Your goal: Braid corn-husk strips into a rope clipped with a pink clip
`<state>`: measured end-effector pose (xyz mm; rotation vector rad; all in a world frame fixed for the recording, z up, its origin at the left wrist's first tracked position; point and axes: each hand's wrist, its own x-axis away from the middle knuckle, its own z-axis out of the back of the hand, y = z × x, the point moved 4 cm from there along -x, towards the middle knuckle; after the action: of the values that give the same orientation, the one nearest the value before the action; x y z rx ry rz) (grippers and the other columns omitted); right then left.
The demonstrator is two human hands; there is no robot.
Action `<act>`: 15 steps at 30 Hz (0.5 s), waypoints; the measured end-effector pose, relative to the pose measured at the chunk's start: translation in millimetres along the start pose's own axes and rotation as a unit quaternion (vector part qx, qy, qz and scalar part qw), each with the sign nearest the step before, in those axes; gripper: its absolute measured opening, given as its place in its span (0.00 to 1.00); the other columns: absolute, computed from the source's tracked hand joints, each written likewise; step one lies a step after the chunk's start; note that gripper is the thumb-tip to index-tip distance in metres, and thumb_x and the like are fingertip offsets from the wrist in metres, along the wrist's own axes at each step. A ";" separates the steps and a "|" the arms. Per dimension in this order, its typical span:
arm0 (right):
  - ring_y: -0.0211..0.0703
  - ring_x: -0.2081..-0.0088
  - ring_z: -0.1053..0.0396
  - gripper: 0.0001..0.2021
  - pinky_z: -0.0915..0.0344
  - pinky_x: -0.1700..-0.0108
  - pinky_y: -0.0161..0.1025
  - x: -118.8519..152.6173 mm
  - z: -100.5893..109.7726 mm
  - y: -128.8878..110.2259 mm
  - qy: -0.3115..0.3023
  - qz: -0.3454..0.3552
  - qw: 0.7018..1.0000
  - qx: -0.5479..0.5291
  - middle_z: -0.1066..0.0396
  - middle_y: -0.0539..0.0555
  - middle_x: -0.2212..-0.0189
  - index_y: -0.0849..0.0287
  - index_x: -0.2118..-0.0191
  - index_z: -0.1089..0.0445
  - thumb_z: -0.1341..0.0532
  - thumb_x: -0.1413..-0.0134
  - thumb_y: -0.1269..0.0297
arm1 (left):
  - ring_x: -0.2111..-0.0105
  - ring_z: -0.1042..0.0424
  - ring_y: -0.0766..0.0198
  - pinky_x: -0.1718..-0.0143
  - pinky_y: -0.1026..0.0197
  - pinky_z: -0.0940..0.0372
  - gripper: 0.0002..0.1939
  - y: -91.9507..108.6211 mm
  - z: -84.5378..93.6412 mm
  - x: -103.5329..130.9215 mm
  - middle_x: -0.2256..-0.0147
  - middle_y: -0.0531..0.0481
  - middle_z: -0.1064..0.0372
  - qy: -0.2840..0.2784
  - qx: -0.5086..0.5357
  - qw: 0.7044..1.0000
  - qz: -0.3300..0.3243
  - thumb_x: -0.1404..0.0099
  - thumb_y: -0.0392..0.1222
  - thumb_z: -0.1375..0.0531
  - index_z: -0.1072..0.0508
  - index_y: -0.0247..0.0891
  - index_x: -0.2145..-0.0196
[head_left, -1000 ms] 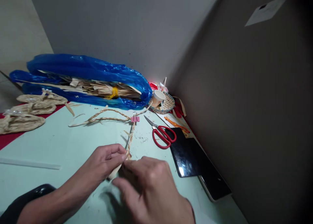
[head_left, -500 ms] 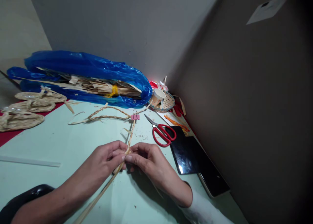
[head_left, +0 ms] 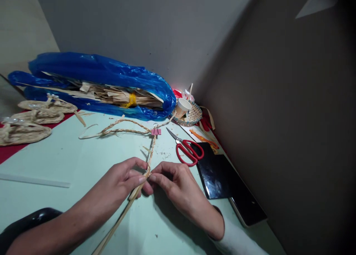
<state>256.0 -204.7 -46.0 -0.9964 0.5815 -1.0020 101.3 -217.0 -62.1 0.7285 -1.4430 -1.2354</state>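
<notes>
At nr end, L grip [head_left: 125, 179] & R grip [head_left: 179, 184] pinch braid [head_left: 152, 148].

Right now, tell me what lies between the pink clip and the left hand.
A stretch of braid runs from the pink clip to the left hand, in the head view.

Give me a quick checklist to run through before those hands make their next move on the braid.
1. Left hand holding the braid: ok, pinched between thumb and fingers.
2. Right hand gripping a strand: cannot tell; its fingertips are at the braid, but what they pinch is too small to see.
3. Pink clip on the braid: ok, beyond the hands; how tightly it bites, cannot tell.
4. Loose strands free: ok, they trail below the left hand toward the viewer.
5. Scissors away from the hands: ok, lying apart, beyond the right hand.
</notes>
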 end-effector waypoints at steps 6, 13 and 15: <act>0.36 0.74 0.38 0.13 0.47 0.71 0.33 1.2 4.1 -9.1 -0.005 0.006 0.996 0.093 0.29 0.50 0.76 0.62 0.70 0.27 0.42 0.34 0.65 | 0.73 0.31 0.58 0.70 0.60 0.43 0.11 -1.9 -1.0 -3.0 0.73 0.49 0.21 0.015 -0.054 0.998 0.000 0.41 0.51 0.41 0.30 0.41 0.72; 0.35 0.73 0.36 0.13 0.42 0.68 0.33 -4.1 -7.4 5.7 -0.023 -0.017 0.997 -0.075 0.27 0.50 0.74 0.61 0.69 0.28 0.43 0.33 0.62 | 0.71 0.26 0.57 0.68 0.59 0.41 0.10 0.3 -1.5 1.6 0.72 0.52 0.22 0.046 -0.162 0.983 -0.070 0.36 0.49 0.44 0.30 0.43 0.70; 0.34 0.75 0.38 0.14 0.43 0.69 0.33 -4.2 -7.3 5.3 -0.026 -0.009 0.997 -0.073 0.29 0.49 0.75 0.61 0.69 0.28 0.43 0.33 0.64 | 0.72 0.27 0.58 0.69 0.59 0.42 0.10 0.4 -1.3 2.3 0.73 0.53 0.22 0.049 -0.185 0.979 -0.073 0.35 0.49 0.44 0.30 0.43 0.69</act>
<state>250.5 -203.1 -54.1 -1.1548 0.6093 -0.9577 102.0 -219.4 -61.0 0.6368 -1.0519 -1.5078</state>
